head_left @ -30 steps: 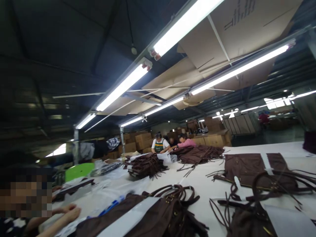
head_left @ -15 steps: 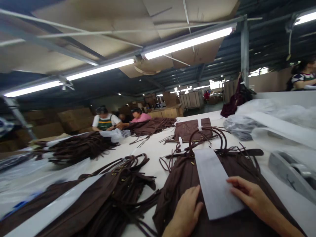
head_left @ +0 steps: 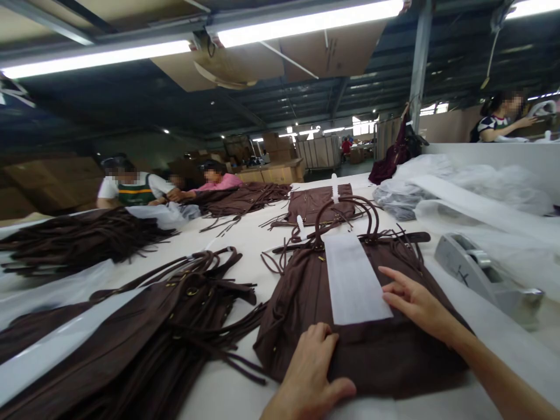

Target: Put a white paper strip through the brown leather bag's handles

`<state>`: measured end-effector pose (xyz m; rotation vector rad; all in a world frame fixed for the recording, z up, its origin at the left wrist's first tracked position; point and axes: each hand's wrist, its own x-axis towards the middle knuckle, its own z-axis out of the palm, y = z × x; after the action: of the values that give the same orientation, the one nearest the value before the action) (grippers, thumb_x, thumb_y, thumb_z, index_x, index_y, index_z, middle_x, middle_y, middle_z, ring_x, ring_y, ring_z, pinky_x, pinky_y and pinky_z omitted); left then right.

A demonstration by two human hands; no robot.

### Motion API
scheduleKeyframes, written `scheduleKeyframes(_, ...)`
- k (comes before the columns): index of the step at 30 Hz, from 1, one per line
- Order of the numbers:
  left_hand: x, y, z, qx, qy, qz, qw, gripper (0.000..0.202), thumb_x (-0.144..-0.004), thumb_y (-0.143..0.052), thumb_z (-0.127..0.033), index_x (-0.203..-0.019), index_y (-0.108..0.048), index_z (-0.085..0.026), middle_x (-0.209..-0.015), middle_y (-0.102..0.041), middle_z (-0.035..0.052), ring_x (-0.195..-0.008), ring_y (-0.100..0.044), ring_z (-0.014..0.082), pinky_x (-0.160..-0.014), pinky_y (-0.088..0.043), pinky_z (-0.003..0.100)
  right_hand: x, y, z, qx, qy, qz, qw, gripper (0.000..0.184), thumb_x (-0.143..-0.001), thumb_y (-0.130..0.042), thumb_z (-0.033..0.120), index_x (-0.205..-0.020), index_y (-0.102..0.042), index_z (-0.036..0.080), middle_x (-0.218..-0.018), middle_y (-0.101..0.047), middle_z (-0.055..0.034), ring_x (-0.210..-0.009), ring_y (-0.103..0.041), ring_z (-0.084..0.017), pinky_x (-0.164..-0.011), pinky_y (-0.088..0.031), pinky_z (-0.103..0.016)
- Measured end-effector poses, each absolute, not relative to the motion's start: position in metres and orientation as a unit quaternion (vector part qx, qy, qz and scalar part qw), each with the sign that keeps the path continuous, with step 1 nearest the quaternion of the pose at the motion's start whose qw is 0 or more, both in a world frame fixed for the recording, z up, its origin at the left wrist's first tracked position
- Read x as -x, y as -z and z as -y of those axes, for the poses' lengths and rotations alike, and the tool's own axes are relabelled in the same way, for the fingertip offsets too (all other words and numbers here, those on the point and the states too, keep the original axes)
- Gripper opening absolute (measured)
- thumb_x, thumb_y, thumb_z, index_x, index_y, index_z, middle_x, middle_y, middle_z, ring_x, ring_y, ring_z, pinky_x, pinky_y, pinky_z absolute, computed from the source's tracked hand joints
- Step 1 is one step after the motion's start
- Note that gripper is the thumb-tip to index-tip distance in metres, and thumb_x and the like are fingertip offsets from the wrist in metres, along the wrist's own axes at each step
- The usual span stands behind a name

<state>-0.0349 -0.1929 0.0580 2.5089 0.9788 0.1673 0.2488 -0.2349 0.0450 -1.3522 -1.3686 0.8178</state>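
Note:
In front of me a dark brown handbag (head_left: 301, 286) lies on the white table, its looped handles pointing away. A strip of white wrapping sheet (head_left: 355, 280) rests lengthwise on the bag's upper side, one end near the handles. My left hand (head_left: 312, 361) lies on the lower left of the bag, palm down, thumb spread. At the sheet's right edge is my right hand (head_left: 411, 300), its fingers stretched out and apart. Neither hand grasps anything.
More brown bags (head_left: 144, 326) are piled at left, one under a white strip. A grey tape dispenser (head_left: 476, 274) stands at right, before crumpled clear plastic (head_left: 494, 181). Another brown bag (head_left: 319, 201) lies beyond mine. Co-workers (head_left: 135, 186) are across the table.
My view has shifted, bringing more of the bag's near edge into sight. My left hand has moved down off the sheet's left side toward the bag's near edge. The right stays beside the sheet.

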Motion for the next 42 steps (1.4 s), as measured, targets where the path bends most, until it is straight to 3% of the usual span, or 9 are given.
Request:
scheduleKeyframes(4, 0.037, -0.054, 0.191, -0.910, -0.061, -0.347, 0.218, 0.072, -0.062, -0.082, -0.047, -0.122, -0.055, -0.019, -0.127, -0.047, 0.0087, -0.116, -0.040, 0.0281, -0.103, -0.034, 0.043, -0.236, -0.047, 0.269, 0.648, -0.255, 0.654, 0.296, 0.088, -0.078, -0.067, 0.036, -0.150, -0.017, 0.029, -0.115, -0.063, -0.0050, -0.104, -0.059, -0.026, -0.095, -0.044, -0.043)
scheduleKeyframes(7, 0.034, -0.051, 0.189, -0.911, -0.065, -0.355, 0.200, 0.069, -0.058, -0.084, -0.049, -0.115, -0.058, -0.021, -0.120, -0.050, 0.0068, -0.109, -0.043, 0.0278, -0.097, -0.038, 0.042, -0.222, -0.038, 0.287, 0.660, -0.171, 0.701, 0.209, 0.097, -0.065, -0.077, 0.028, -0.148, -0.026, 0.022, -0.125, -0.059, -0.0117, -0.109, -0.055, -0.032, -0.096, -0.043, -0.047)
scheduleKeyframes(11, 0.032, -0.046, 0.190, -0.916, -0.066, -0.350, 0.182, 0.068, -0.055, -0.086, -0.048, -0.112, -0.058, -0.022, -0.117, -0.051, 0.0055, -0.107, -0.043, 0.0276, -0.094, -0.038, 0.042, -0.210, -0.023, 0.291, 0.658, -0.064, 0.732, 0.163, 0.090, -0.062, -0.079, 0.026, -0.142, -0.039, 0.015, -0.122, -0.058, -0.0156, -0.106, -0.053, -0.035, -0.093, -0.043, -0.052)
scheduleKeyframes(19, 0.036, -0.043, 0.187, -0.924, -0.059, -0.327, 0.191, 0.073, -0.060, -0.081, -0.055, -0.119, -0.054, -0.023, -0.116, -0.051, 0.0059, -0.107, -0.043, 0.0272, -0.096, -0.035, 0.042, -0.216, -0.025, 0.289, 0.649, -0.069, 0.749, 0.117, 0.103, -0.042, -0.092, 0.038, -0.134, -0.048, 0.021, -0.125, -0.055, -0.0132, -0.109, -0.048, -0.037, -0.093, -0.040, -0.054)
scheduleKeyframes(26, 0.029, -0.045, 0.179, -0.934, -0.057, -0.312, 0.166, 0.072, -0.051, -0.085, -0.057, -0.104, -0.053, -0.020, -0.108, -0.053, 0.0043, -0.100, -0.046, 0.0260, -0.093, -0.035, 0.043, -0.211, -0.039, 0.278, 0.647, -0.095, 0.743, 0.142, 0.077, -0.048, -0.091, 0.028, -0.115, -0.055, 0.018, -0.103, -0.059, -0.0068, -0.094, -0.052, -0.029, -0.080, -0.043, -0.043)
scheduleKeyframes(31, 0.021, -0.054, 0.200, -0.917, -0.084, -0.374, 0.113, 0.058, -0.054, -0.087, -0.038, -0.098, -0.054, -0.020, -0.106, -0.053, 0.0037, -0.098, -0.046, 0.0262, -0.090, -0.038, 0.044, -0.215, -0.042, 0.276, 0.645, -0.108, 0.741, 0.156, 0.062, -0.051, -0.089, 0.027, -0.104, -0.057, 0.021, -0.096, -0.060, -0.0022, -0.088, -0.055, -0.026, -0.074, -0.042, -0.038)
scheduleKeyframes(36, 0.022, -0.042, 0.218, -0.902, -0.109, -0.410, 0.082, 0.063, -0.060, -0.085, -0.024, -0.112, -0.052, -0.016, -0.114, -0.052, 0.0078, -0.107, -0.045, 0.0291, -0.102, -0.033, 0.049, -0.219, -0.039, 0.275, 0.637, -0.112, 0.747, 0.155, 0.060, -0.047, -0.091, 0.031, -0.096, -0.059, 0.021, -0.095, -0.059, -0.0016, -0.089, -0.055, -0.026, -0.074, -0.042, -0.036)
scheduleKeyframes(39, 0.026, -0.032, 0.214, -0.919, -0.119, -0.370, 0.070, 0.063, -0.064, -0.084, -0.034, -0.115, -0.051, -0.015, -0.111, -0.054, 0.0082, -0.104, -0.048, 0.0286, -0.098, -0.038, 0.048, -0.220, -0.037, 0.275, 0.632, -0.110, 0.750, 0.160, 0.057, -0.050, -0.091, 0.031, -0.097, -0.059, 0.021, -0.096, -0.059, -0.0015, -0.090, -0.054, -0.025, -0.075, -0.041, -0.036)
scheduleKeyframes(42, 0.023, -0.026, 0.205, -0.932, -0.118, -0.341, 0.027, 0.045, -0.080, -0.066, -0.048, -0.107, -0.054, -0.014, -0.104, -0.058, 0.0094, -0.097, -0.052, 0.0289, -0.091, -0.043, 0.048, -0.221, -0.034, 0.277, 0.621, -0.113, 0.758, 0.165, 0.051, -0.055, -0.088, 0.028, -0.096, -0.059, 0.021, -0.097, -0.059, -0.0017, -0.090, -0.054, -0.025, -0.075, -0.041, -0.035)
